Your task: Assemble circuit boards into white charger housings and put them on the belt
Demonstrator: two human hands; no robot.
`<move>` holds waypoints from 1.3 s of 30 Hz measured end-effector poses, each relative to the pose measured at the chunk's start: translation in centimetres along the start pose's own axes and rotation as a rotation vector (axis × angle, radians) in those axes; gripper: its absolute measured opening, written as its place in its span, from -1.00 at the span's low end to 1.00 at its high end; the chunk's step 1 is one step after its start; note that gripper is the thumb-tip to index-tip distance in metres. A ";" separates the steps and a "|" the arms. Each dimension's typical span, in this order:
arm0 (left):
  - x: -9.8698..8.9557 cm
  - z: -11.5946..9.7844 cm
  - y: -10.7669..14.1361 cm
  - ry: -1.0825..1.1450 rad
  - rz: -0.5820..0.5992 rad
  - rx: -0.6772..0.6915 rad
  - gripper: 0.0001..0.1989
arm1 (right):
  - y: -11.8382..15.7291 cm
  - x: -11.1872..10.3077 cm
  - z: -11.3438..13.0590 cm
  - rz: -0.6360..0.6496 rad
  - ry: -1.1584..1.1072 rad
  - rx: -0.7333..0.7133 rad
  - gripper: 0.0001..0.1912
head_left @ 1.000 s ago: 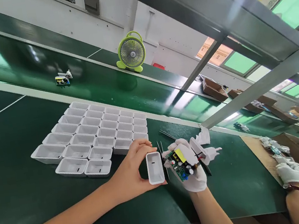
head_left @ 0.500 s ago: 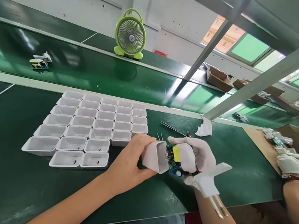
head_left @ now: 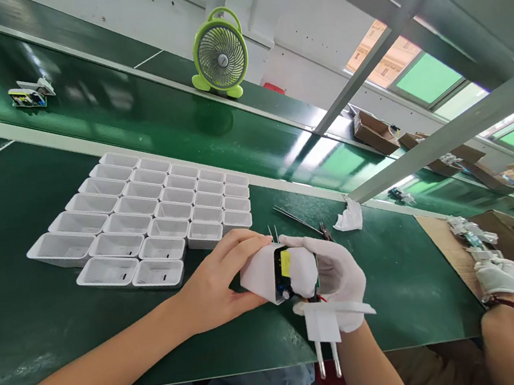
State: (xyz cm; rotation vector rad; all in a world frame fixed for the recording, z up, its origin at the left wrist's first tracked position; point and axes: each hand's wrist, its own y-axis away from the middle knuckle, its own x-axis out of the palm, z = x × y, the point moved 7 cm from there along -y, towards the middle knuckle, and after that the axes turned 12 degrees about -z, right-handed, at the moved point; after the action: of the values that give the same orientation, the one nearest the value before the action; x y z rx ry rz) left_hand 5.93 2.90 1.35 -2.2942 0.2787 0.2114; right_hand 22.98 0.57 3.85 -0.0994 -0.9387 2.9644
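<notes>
My bare left hand (head_left: 222, 281) is closed round a white plastic adapter case (head_left: 258, 276), its open end facing right. In my gloved right hand (head_left: 341, 273) is a circuit board (head_left: 287, 288) with a yellow-taped part and a white-wrapped block (head_left: 304, 272). The board's left end sits inside the mouth of the case. Joined by wires, a white plug cover (head_left: 322, 324) with two metal pins hangs below the right hand, pins pointing down. Rows of open white cases (head_left: 138, 223) stand to the left of my hands.
Tweezers (head_left: 294, 218) and dark-handled pliers (head_left: 325, 232) lie behind my right hand, near a crumpled white cloth (head_left: 349, 215). A green fan (head_left: 221, 56) stands at the back. Another circuit board (head_left: 32, 95) rests on the green belt (head_left: 128, 108). At right are a co-worker's gloved hands (head_left: 509, 278).
My right hand has moved left, bringing the circuit board's end into the case. The plug cover has swung left with it and its pins now point straighter down. The view has shifted slightly.
</notes>
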 end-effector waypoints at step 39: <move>0.6 0.9 -0.4 0.187 0.133 -0.218 -0.31 | 0.0 0.2 -1.3 0.104 0.151 0.077 -0.19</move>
State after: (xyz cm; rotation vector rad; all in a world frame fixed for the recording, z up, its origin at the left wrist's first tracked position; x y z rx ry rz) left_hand 6.51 3.75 0.91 -2.5177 0.5275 0.0982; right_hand 22.88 1.33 2.73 -0.3752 -0.8248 3.0296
